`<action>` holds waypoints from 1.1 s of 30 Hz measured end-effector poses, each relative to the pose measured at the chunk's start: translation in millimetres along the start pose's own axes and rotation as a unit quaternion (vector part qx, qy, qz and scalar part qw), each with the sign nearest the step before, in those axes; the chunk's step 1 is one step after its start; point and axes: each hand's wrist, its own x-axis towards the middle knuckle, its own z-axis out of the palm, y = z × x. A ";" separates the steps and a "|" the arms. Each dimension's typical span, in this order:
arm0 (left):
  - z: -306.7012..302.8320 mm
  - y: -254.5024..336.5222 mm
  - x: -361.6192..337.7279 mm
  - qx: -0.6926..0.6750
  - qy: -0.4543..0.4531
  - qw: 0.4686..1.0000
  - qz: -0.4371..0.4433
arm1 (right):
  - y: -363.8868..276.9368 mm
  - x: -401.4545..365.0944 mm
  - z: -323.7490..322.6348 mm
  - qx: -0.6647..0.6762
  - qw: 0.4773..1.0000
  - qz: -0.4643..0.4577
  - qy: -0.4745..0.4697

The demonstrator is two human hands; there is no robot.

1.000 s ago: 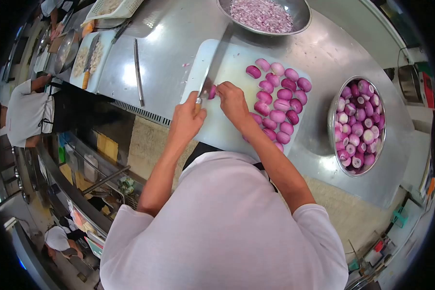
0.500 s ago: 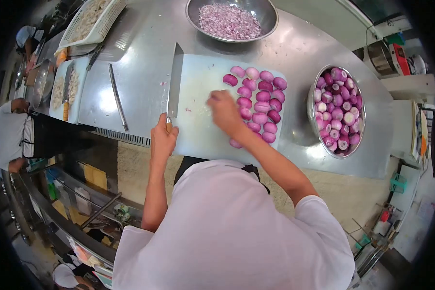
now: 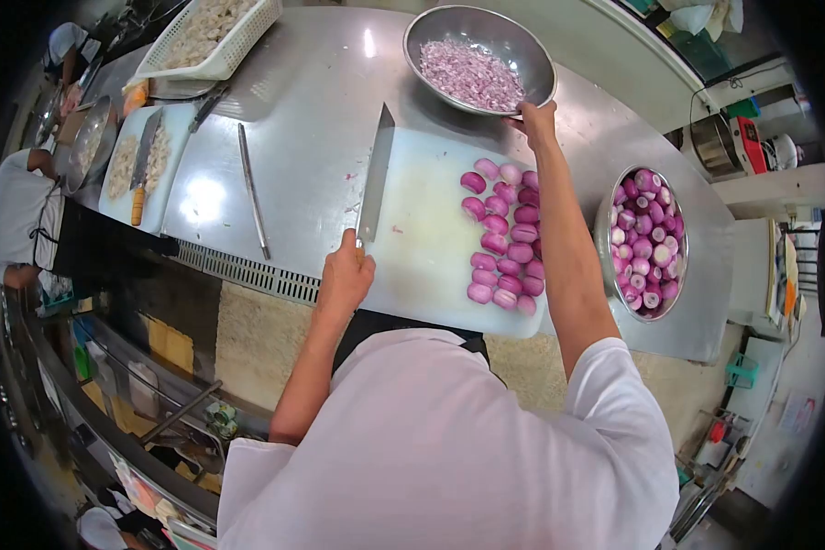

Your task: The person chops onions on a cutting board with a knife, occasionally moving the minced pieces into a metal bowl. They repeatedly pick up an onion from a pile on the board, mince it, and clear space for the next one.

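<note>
Head view: found right hand (image 3: 535, 117) shifted off halved onions (image 3: 504, 234) on cutting board (image 3: 422, 247) to rim of chopped-onion bowl (image 3: 426, 41), finger closure indiscernible; found left hand (image 3: 344, 270) fisted round cleaver (image 3: 376, 174), blade now resting on board; judged slicing paused.

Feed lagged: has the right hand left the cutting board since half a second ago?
Yes. The right hand moved off the cutting board, away from the body, to the rim of the bowl of chopped onion.

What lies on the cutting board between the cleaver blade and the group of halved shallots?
In the head view, only bare white cutting board lies between the cleaver and the halved shallots.
</note>
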 end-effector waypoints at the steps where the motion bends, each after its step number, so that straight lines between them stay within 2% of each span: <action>1: -1.8 -1.9 1.6 0.000 0.000 1.000 0.001 | 0.1 0.1 5.6 0.000 1.000 -0.001 0.001; 3: -0.9 -6.5 2.6 -0.018 -0.008 1.000 0.007 | 0.0 -6.8 25.8 -0.002 1.000 0.009 0.024; 5: -4.0 -5.3 2.0 -0.021 -0.013 1.000 0.001 | -3.1 -18.1 50.2 0.040 0.999 0.005 -0.004; 7: -7.5 -5.5 2.6 -0.018 -0.018 1.000 -0.004 | 3.5 -16.4 69.0 0.123 0.988 -0.018 -0.087; 9: -9.3 -5.5 3.7 -0.005 -0.016 1.000 0.016 | -0.6 -28.8 75.2 0.138 0.979 -0.028 -0.145; 10: -14.9 8.2 0.0 -0.004 -0.016 1.000 0.016 | -3.3 -33.3 67.7 0.139 0.979 -0.028 -0.144; 11: -22.9 23.3 -4.4 -0.016 -0.031 0.999 -0.022 | -6.6 -37.3 59.3 -0.008 0.983 -0.068 -0.172; 12: -25.8 34.0 -7.6 -0.029 -0.045 0.997 -0.063 | -9.4 -42.9 50.8 -0.155 0.962 -0.108 -0.198; 14: -18.4 26.5 -6.6 -0.031 -0.029 0.998 -0.050 | -15.4 -85.8 25.5 -0.280 0.908 -0.257 -0.176; 16: -15.3 29.2 -8.0 -0.024 -0.014 0.999 -0.038 | -7.3 -123.6 -3.1 -0.356 0.887 -0.191 -0.222; 19: -14.8 44.9 -18.5 -0.061 -0.002 0.992 -0.110 | 16.2 -173.0 -33.7 -0.368 0.871 -0.223 -0.235; 23: -1.9 45.7 -44.8 -0.096 -0.006 0.994 -0.052 | 34.6 -199.5 -45.1 -0.300 0.906 -0.214 -0.207; 25: 10.8 35.4 -48.1 -0.124 -0.018 0.992 -0.022 | 34.3 -202.0 -44.4 -0.320 0.894 -0.258 -0.178; 27: 20.3 24.2 -49.9 -0.084 -0.040 0.996 0.012 | 37.1 -206.1 -39.0 -0.336 0.891 -0.248 -0.177; 28: 19.3 22.7 -49.4 -0.084 -0.039 0.996 0.013 | 36.1 -207.0 -36.2 -0.358 0.884 -0.241 -0.179; 30: 10.5 20.9 -45.0 -0.126 -0.019 0.990 -0.068 | 42.5 -212.0 -30.3 -0.355 0.880 -0.260 -0.178; 33: -5.1 22.4 -34.3 -0.070 0.015 0.996 -0.051 | 59.8 -219.3 -8.2 -0.326 0.883 -0.290 -0.174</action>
